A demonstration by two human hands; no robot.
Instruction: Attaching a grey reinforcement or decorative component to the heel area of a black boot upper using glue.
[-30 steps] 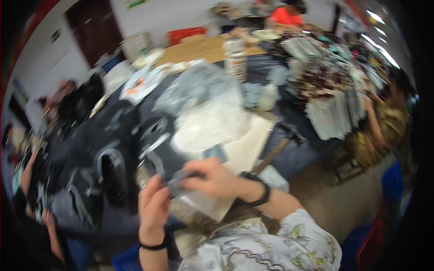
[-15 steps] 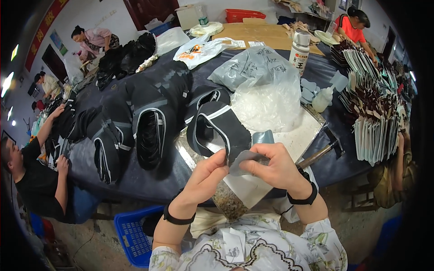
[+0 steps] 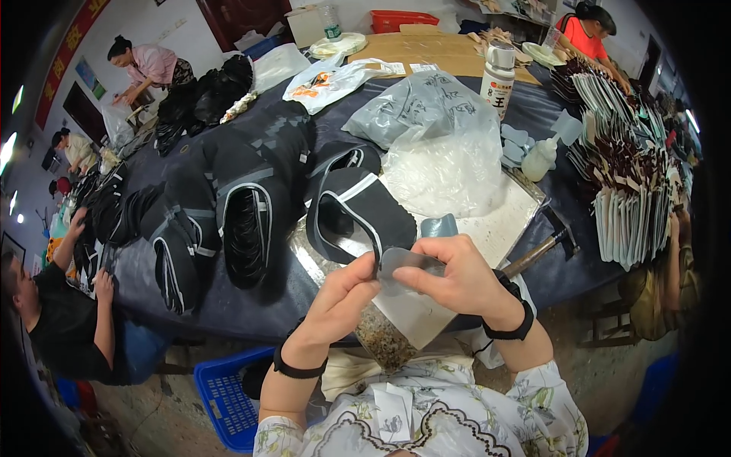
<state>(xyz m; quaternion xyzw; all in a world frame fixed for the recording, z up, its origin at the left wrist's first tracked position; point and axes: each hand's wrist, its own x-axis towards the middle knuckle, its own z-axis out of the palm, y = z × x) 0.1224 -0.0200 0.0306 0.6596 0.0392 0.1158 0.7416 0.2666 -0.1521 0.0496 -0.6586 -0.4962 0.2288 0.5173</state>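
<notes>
Between right fingers (image 3: 443, 247) — thin grey piece (image 3: 394, 262).

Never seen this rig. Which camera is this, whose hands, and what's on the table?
No machine here: these are a person's bare hands. A wide fisheye camera on that person's head looks down, so straight edges bend near the rim. The left hand pinches the edge of a black piece with pale trim; the right hand holds a thin grey piece close beside it. On the dark-covered table are stacked black pieces, a translucent plastic bag and a hammer.
</notes>
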